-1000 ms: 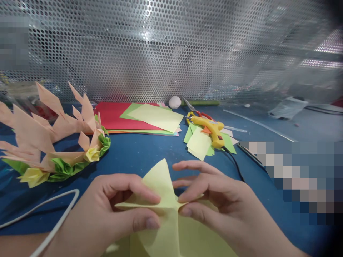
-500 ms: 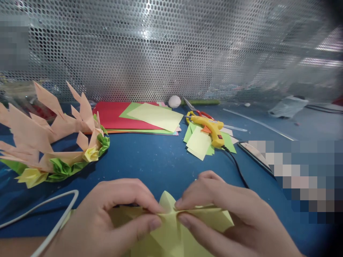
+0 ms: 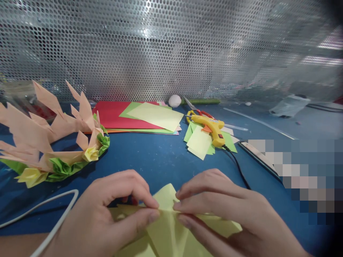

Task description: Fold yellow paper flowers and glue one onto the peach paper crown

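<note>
Between my hands is a pale yellow sheet of folding paper (image 3: 171, 232), creased, with a pointed flap rising at its far middle. My left hand (image 3: 115, 210) pinches the fold between thumb and index finger, left of the centre. On the other side of the centre, my right hand (image 3: 227, 210) grips the same fold, thumb beneath and fingertips on top. The paper's near part runs out of the bottom of the view, and my palms hide portions of its sides.
A peach, green and yellow folded-paper wreath (image 3: 64, 157) stands at left, near a white cable (image 3: 61, 214). Coloured paper sheets (image 3: 115, 116) lie at the back. A yellow glue gun (image 3: 214, 128) rests on paper pieces (image 3: 199, 146), beside scissors (image 3: 190, 105). A phone (image 3: 259, 159) lies at right.
The flap at the far middle has spread wider and stands slightly higher. My right fingers have shifted, with more fingertips now apart above the fold. Both hands keep their hold.
</note>
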A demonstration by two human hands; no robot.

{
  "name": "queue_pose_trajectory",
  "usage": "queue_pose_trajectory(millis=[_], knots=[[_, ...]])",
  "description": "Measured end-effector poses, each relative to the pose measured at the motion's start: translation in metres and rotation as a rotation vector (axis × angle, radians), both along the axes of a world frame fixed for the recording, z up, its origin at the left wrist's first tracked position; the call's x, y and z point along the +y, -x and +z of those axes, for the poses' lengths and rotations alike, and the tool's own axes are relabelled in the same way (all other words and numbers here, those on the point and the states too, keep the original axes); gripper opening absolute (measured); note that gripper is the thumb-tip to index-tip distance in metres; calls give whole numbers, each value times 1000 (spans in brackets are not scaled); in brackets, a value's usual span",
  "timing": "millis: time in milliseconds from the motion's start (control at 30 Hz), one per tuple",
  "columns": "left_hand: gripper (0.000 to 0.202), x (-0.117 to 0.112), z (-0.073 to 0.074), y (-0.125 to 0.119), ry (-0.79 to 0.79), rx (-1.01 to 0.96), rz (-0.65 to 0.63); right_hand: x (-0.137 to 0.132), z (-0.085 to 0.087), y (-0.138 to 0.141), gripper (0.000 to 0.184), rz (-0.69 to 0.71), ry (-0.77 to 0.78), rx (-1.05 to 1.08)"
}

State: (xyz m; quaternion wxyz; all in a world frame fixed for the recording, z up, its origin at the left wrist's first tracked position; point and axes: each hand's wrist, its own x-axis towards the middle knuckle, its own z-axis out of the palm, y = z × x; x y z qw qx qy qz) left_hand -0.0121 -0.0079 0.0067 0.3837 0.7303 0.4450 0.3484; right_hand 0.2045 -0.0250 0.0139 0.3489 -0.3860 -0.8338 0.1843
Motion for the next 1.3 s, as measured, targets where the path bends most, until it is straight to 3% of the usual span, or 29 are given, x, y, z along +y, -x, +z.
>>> queue_pose_trajectory(millis=[267, 433, 533, 933, 1300], knots=[[11, -3, -1, -1, 32, 76, -75, -1, -11, 4, 20, 43, -13, 106], [10, -2, -1, -2, 14, 70, -99, -4, -8, 7, 24, -5, 185, 75], [12, -3, -3, -3, 10, 48, -105, -4, -6, 8, 23, -26, 223, 67], [13, -6, 1, -3, 16, 70, -164, -6, -4, 13, 15, -2, 279, 88], [12, -7, -5, -6, 52, 116, -186, -6, -7, 14, 14, 3, 228, 47]])
